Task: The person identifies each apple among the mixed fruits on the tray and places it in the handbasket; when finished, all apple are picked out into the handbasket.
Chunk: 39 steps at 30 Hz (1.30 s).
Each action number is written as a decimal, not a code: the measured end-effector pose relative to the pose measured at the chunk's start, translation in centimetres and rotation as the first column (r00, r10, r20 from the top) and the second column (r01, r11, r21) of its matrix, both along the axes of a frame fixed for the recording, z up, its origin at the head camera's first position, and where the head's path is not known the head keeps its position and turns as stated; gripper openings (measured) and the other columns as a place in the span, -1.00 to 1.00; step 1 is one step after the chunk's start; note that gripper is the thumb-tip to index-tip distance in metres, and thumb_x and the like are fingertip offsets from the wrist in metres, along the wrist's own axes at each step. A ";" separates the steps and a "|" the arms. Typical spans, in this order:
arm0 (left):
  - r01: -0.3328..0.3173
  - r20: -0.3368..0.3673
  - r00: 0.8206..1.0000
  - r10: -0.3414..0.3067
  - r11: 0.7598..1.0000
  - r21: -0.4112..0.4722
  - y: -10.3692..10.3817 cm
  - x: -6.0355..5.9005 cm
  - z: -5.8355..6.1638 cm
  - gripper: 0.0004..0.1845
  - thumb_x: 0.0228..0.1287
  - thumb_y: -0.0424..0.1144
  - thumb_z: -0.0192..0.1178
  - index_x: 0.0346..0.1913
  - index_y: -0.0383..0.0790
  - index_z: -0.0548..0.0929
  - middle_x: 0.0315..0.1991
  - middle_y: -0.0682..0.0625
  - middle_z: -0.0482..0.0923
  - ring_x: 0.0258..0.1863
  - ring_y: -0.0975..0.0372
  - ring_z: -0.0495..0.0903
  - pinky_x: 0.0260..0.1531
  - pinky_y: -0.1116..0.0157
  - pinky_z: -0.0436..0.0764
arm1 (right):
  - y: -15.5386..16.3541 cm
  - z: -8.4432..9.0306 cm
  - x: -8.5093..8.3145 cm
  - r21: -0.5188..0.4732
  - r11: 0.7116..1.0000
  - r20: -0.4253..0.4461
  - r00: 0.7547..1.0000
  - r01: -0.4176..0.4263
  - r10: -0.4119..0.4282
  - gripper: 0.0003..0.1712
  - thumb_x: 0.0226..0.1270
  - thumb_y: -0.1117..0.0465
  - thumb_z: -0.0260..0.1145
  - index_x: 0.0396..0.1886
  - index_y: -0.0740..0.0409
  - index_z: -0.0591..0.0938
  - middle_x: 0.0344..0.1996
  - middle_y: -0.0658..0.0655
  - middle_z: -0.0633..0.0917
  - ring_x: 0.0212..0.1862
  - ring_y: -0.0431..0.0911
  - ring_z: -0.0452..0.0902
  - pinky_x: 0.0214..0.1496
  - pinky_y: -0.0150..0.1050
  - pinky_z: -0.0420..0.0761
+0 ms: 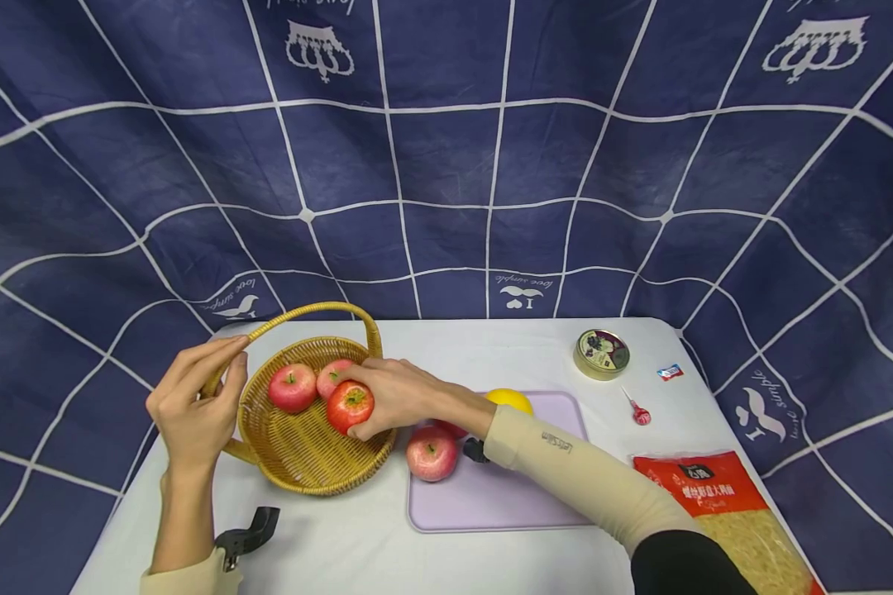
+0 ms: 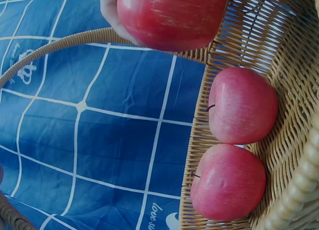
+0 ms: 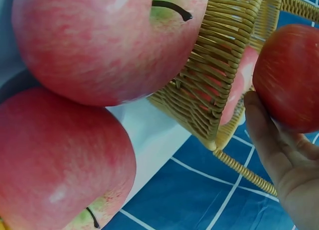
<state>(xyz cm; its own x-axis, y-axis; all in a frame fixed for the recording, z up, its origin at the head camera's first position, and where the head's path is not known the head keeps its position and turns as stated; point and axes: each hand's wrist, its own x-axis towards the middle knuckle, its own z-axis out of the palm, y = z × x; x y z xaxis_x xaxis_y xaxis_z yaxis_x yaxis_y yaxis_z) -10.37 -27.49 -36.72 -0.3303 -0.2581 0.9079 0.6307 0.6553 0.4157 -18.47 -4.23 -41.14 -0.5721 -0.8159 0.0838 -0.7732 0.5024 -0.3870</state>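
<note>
Hands: the right hand (image 1: 390,395) grips an apple (image 1: 350,406) over the basket (image 1: 308,463), whose handle (image 1: 305,314) the left hand (image 1: 193,405) pinches; the apple seems ready for a gentle lowering and release.

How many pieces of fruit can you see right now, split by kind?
Red apples: 5, with two lying in the woven wicker basket, one red apple held over it by the right hand, two on the lilac cutting board.
Round yellow fruit: 1, on the board.
Total: 6.
</note>
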 end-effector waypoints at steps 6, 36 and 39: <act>-0.003 0.002 1.000 0.003 1.000 0.000 0.0 -0.1 0.0 -0.87 0.12 -0.51 0.33 -0.27 -0.41 0.82 -0.30 -0.28 0.74 -0.14 0.39 0.70 -0.05 0.55 0.56 | -0.9 0.0 -0.2 0.027 0.999 -0.016 0.999 -0.031 0.031 -0.16 -0.07 -0.30 0.49 0.28 -0.27 0.49 -0.14 -0.22 0.53 -0.19 -0.39 0.46 -0.18 -0.50 0.50; -0.001 -0.004 1.000 0.001 1.000 0.005 0.1 0.1 0.1 -0.87 0.11 -0.52 0.33 -0.28 -0.41 0.82 -0.32 -0.27 0.74 -0.15 0.38 0.70 -0.02 0.52 0.56 | -6.8 -0.4 -1.6 0.195 0.948 0.158 0.962 -0.250 0.221 -0.11 -0.02 -0.30 0.53 0.32 -0.15 0.47 -0.03 -0.24 0.53 0.03 -0.38 0.39 0.08 -0.55 0.39; 0.001 -0.001 1.000 -0.001 1.000 0.003 0.0 0.1 0.1 -0.87 0.11 -0.52 0.33 -0.28 -0.41 0.82 -0.31 -0.28 0.74 -0.14 0.38 0.70 -0.02 0.52 0.56 | -7.1 -0.3 -1.6 0.241 0.936 0.150 0.963 -0.256 0.225 -0.11 -0.03 -0.32 0.53 0.32 -0.20 0.49 0.00 -0.23 0.53 0.07 -0.36 0.39 0.13 -0.51 0.39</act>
<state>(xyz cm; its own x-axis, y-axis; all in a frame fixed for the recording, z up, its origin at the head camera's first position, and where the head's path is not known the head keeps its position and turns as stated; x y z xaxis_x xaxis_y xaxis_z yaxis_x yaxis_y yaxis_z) -10.32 -27.46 -36.64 -0.3295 -0.2607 0.9074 0.6321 0.6530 0.4171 -20.06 -11.36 -41.46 -0.3493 -0.9149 -0.2024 -0.8398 0.4014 -0.3656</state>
